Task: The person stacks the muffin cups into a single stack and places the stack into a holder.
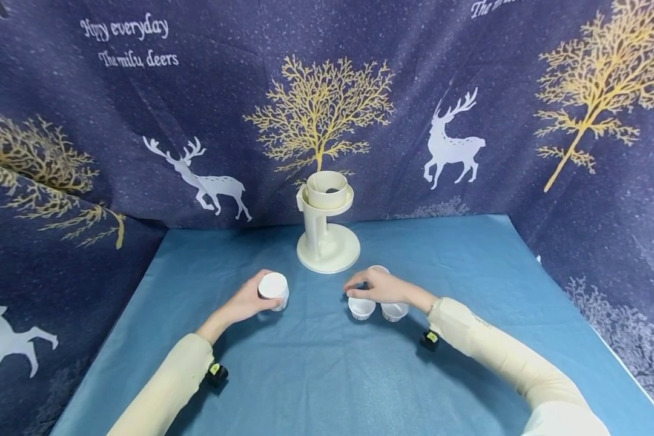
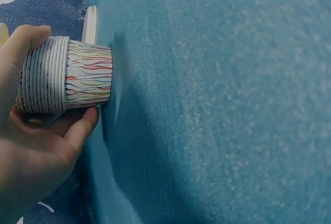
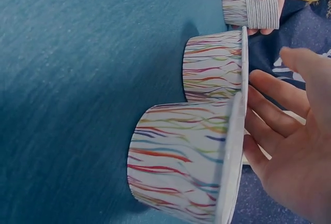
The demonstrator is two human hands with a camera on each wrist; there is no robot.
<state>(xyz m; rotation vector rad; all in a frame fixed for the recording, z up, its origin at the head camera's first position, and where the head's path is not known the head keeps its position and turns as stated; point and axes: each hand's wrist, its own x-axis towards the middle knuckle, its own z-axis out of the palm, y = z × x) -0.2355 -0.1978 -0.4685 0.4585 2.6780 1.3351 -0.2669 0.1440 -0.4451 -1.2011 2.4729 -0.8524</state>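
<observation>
My left hand (image 1: 249,299) grips a stack of white paper baking cups (image 1: 274,287) above the blue cloth. In the left wrist view, the lowest cup (image 2: 89,74) shows wavy coloured lines, and thumb and fingers curl round the nested rims. My right hand (image 1: 380,286) hovers over single paper cups with nothing in its grasp, fingers loosely bent. Two of these cups, a left one (image 1: 362,309) and a right one (image 1: 395,312), stand upright side by side. A third cup (image 1: 378,268) shows partly behind the hand. Whether the fingertips touch a rim, I cannot tell.
Beyond the hands stands a cream holder (image 1: 317,233) with a round base and a ring at its top. In the ring sits a cream cup-shaped container (image 1: 327,184) with something dark inside. A dark printed curtain (image 1: 381,121) hangs at the table's back edge.
</observation>
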